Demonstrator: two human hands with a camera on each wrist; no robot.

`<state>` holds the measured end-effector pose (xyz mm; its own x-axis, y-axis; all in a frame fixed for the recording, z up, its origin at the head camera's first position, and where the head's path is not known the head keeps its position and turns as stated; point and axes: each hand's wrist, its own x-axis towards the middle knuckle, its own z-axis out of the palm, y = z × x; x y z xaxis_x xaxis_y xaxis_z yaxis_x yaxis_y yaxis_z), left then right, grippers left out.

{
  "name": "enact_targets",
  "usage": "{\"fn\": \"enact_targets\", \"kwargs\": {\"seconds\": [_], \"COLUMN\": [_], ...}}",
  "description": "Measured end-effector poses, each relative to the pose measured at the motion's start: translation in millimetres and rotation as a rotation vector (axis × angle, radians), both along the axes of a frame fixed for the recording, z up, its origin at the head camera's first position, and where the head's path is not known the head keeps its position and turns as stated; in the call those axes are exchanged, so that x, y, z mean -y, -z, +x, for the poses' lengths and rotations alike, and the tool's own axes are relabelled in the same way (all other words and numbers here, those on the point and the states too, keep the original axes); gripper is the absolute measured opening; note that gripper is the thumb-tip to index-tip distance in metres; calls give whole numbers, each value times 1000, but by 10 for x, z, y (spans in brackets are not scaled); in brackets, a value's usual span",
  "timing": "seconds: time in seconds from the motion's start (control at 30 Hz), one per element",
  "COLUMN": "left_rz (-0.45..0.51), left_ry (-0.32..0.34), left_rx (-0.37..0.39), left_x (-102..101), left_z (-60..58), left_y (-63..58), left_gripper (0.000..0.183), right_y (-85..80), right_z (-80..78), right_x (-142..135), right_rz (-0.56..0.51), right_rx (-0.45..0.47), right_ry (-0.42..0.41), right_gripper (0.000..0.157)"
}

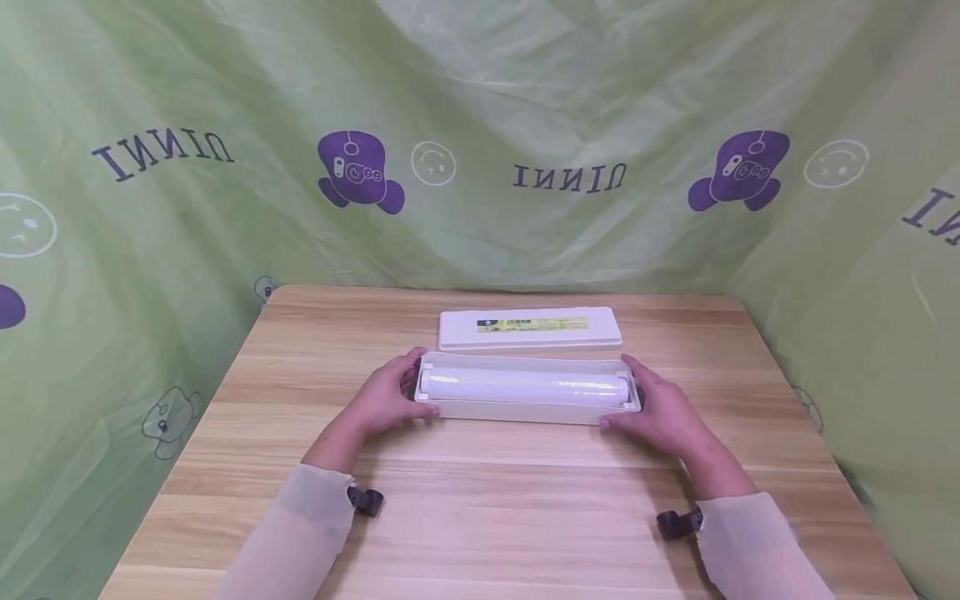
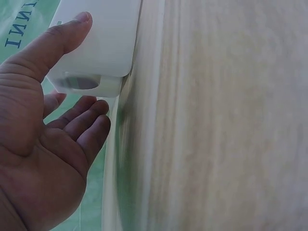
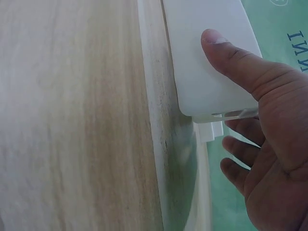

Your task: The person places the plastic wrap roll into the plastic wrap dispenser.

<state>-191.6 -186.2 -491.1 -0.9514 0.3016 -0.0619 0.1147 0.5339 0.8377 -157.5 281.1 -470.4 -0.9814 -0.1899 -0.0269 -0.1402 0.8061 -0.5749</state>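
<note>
In the head view, a long white cling film box [image 1: 517, 412] lies on the table without its lid, a roll of cling film [image 1: 517, 386] inside it. My left hand [image 1: 381, 400] holds the box's left end, thumb on the near wall and index finger around to the far side. At the right end, my right hand [image 1: 663, 412] grips in the same way. The left wrist view shows that thumb pressed on the white wall [image 2: 108, 43], with the other fingers bent below the end. In the right wrist view, the thumb lies flat on the wall [image 3: 207, 77].
Just behind the box lies its white lid [image 1: 456, 333], with a yellow-green label [image 1: 534, 324] on top. All stand on a wood-grain table [image 1: 480, 517]. A green printed curtain [image 1: 480, 233] hangs close around the back and sides.
</note>
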Motion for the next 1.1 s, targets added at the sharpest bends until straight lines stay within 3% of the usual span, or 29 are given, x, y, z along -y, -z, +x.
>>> {"fn": "enact_targets", "kwargs": {"seconds": [0.53,1.1], "left_rz": [-27,-51], "left_ry": [41,55], "left_rx": [-42,-21], "left_x": [15,41], "left_z": [-19,-18], "left_y": [-24,-136], "left_gripper": [119,124], "right_y": [1,-13], "right_z": [-21,-39], "right_x": [-7,3], "right_rz": [27,34], "right_rx": [5,43], "right_ry": [7,17], "right_gripper": [127,128]}}
